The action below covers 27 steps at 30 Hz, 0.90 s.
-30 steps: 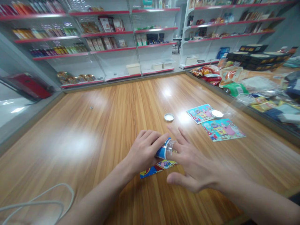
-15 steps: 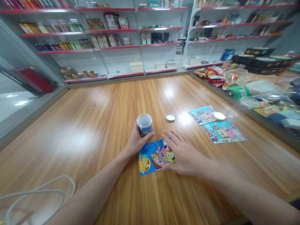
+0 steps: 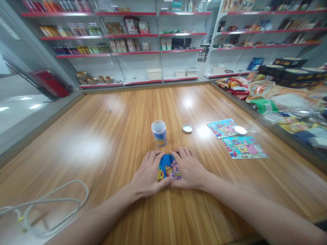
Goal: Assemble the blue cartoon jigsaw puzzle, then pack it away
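A blue cartoon puzzle card [image 3: 168, 167] lies on the wooden table [image 3: 107, 136] right in front of me. My left hand [image 3: 148, 174] presses on its left side and my right hand [image 3: 188, 168] on its right side, fingers curved over the edges so only the middle shows. A small clear jar [image 3: 159, 133] with a blue label stands upright just beyond my hands, apart from them. Its white lid [image 3: 187, 128] lies to the right of it.
Two more cartoon cards [image 3: 221, 127] [image 3: 244, 147] lie at the right, with a second white lid [image 3: 240, 130] between them. Snack packets [image 3: 268, 92] fill a bin along the right edge. A white cable [image 3: 46, 207] loops at the near left. Store shelves [image 3: 133, 44] line the back.
My left hand stood the jar upright beyond the card and let it go. Both hands then came together over the card's sides.
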{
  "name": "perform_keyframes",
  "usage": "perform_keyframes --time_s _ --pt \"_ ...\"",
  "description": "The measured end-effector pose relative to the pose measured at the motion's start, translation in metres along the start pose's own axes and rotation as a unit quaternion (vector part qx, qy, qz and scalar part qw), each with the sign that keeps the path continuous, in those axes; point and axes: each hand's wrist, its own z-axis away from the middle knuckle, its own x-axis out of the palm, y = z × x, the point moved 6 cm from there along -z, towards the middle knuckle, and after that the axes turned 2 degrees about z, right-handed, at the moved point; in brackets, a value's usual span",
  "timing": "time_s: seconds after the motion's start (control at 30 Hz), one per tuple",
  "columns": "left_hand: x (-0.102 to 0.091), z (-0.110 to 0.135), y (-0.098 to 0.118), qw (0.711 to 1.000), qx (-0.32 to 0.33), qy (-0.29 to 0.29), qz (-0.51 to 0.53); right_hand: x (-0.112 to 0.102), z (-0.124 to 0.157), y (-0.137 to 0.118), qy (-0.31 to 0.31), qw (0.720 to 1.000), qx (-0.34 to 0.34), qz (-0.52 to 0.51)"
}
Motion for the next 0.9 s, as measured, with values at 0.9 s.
perform_keyframes --time_s 0.9 --pt "-0.004 0.005 -0.001 0.990 0.053 -0.034 -0.126 0.004 0.002 -0.008 -0.072 0.996 -0.045 -0.009"
